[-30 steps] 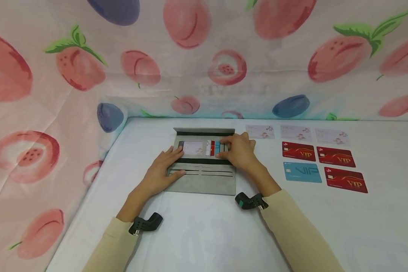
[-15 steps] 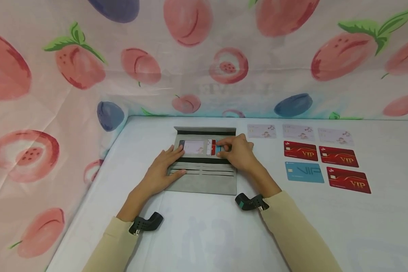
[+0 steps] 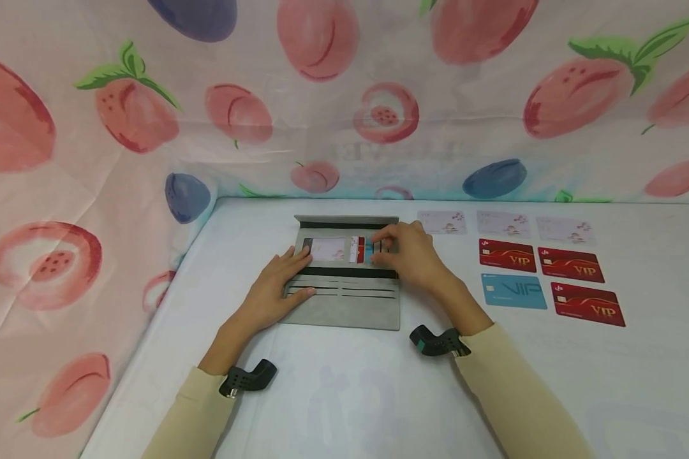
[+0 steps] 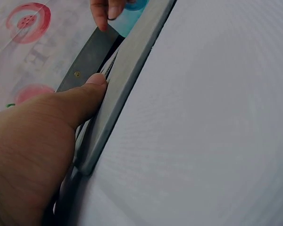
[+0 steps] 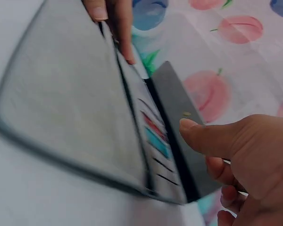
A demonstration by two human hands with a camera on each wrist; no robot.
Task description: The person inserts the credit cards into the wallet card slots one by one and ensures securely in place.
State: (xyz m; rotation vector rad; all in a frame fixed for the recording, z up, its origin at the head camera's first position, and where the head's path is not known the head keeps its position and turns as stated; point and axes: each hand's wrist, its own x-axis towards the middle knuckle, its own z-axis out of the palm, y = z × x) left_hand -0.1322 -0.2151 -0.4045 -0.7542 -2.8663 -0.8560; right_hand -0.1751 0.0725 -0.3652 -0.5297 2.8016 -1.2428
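A grey wallet point(image 3: 344, 313) lies unfolded on the white table, its snap flap point(image 5: 172, 103) raised at the far side. A pale card point(image 3: 328, 248) shows in its window. Beside that, a white card point(image 3: 354, 249), a red card point(image 3: 360, 250) and a blue card point(image 3: 368, 250) stick out of slots. My left hand point(image 3: 272, 284) rests on the wallet's left side with fingers spread. My right hand point(image 3: 416, 258) hovers at the right end of the slots; in the right wrist view its thumb and fingers are apart, holding nothing.
Right of the wallet, three pale cards point(image 3: 503, 224) lie in a back row. Nearer are three red VIP cards point(image 3: 507, 255) and a blue VIP card point(image 3: 513, 291). A fruit-patterned cloth point(image 3: 316, 140) rises behind the table and along its left side.
My right hand has moved from the blue card in the slot back to the right, its fingers coming off the card. My left hand has stayed in place on the wallet.
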